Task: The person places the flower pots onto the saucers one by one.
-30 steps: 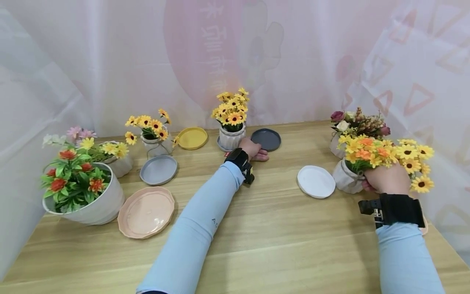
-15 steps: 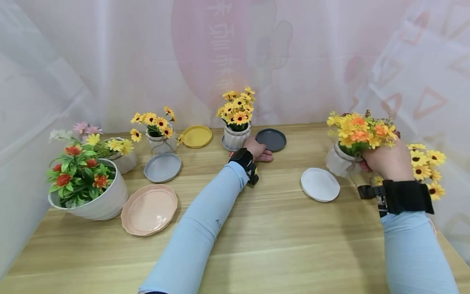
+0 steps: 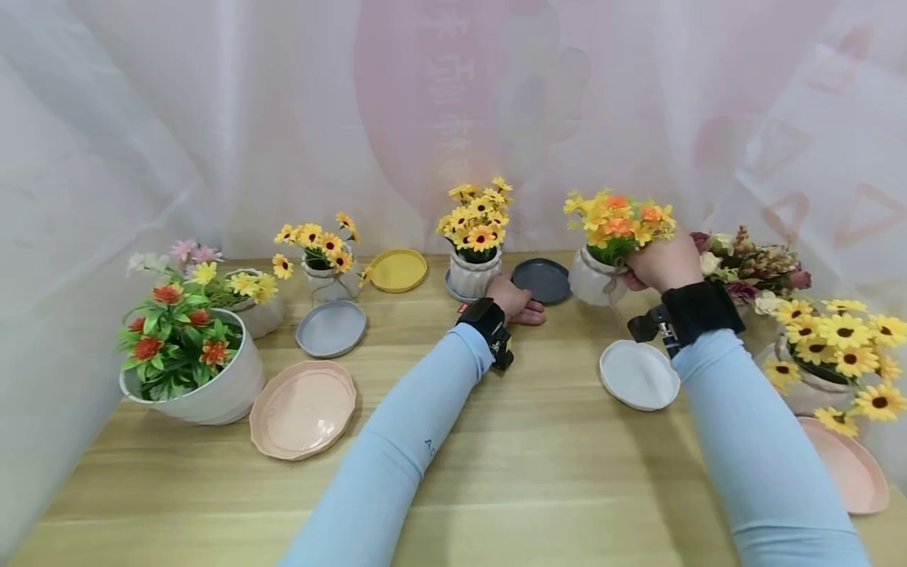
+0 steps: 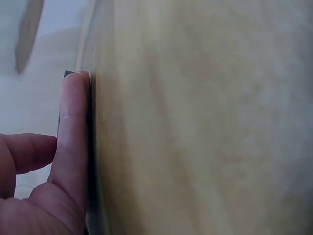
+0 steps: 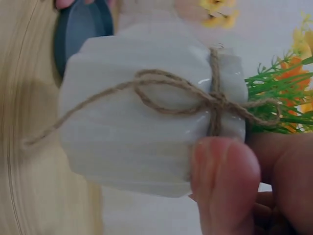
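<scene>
My right hand (image 3: 662, 264) grips a white ceramic flowerpot (image 3: 594, 279) of yellow and orange artificial flowers (image 3: 616, 224). In the right wrist view the thumb (image 5: 225, 171) presses on the pot's side near its rim, below a twine bow (image 5: 168, 93). The pot hangs just right of a dark grey saucer (image 3: 540, 279). My left hand (image 3: 512, 299) rests at that saucer's near-left edge, fingers extended. The left wrist view shows a straight finger (image 4: 71, 137) along the dark rim. Beside this hand, a pot of yellow daisies (image 3: 473, 276) stands on a blue-grey saucer.
Left: a large white pot (image 3: 227, 386) with red flowers, smaller flowerpots, a pink saucer (image 3: 305, 409), a grey saucer (image 3: 331, 329) and a yellow saucer (image 3: 398, 270). Right: a white saucer (image 3: 639, 376), roses (image 3: 758, 268), a sunflower pot (image 3: 815, 390) and a pink saucer (image 3: 850, 465).
My right hand has lifted the orange-and-yellow flowerpot from the right side and carried it left and back, towards the dark saucer. The left hand stays by that saucer. The view has shifted slightly.
</scene>
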A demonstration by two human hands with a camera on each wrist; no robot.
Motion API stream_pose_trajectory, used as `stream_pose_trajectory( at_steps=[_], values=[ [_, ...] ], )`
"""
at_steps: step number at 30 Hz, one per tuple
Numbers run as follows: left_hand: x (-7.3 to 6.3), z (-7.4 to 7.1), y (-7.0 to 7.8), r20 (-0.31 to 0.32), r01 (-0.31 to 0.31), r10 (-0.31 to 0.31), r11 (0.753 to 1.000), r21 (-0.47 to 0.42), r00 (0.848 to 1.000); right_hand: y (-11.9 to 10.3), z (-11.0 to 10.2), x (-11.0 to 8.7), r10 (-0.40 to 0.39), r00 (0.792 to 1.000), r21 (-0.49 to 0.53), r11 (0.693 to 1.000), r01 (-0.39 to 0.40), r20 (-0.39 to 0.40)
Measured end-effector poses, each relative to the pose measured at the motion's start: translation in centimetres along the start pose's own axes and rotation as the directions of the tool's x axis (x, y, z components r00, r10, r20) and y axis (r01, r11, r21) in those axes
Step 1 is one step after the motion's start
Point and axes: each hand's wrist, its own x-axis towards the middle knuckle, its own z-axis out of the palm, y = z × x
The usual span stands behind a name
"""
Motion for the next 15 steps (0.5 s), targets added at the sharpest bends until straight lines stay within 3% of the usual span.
stream_pose_trajectory(
  at_steps=[2, 4, 11, 15],
  values=[
    [1.0, 0.1, -0.7, -0.015, 0.003, -0.003, 1.0, 0.006, 1.0, 0.1, 1.2, 1.1, 0.007, 1.0, 0.021, 1.0, -0.007, 0.012],
    [0.9, 0.3, -0.9, -0.015, 0.005, -0.005, 1.0, 0.008, 1.0, 0.2, 2.3, 2.0, 0.026, 0.999, 0.047, 0.998, -0.027, 0.028],
    [-2.9, 0.4, 0.7, 0.003, -0.006, 0.006, 1.0, 0.023, 1.0, -0.4, 4.8, 4.5, 0.057, 0.993, 0.077, 0.995, -0.065, 0.104],
    [-3.7, 0.2, 1.4, 0.022, -0.02, 0.019, 0.999, 0.033, 1.0, -1.2, 5.5, 5.7, 0.031, 0.99, 0.052, 0.998, -0.038, 0.136]
  ],
)
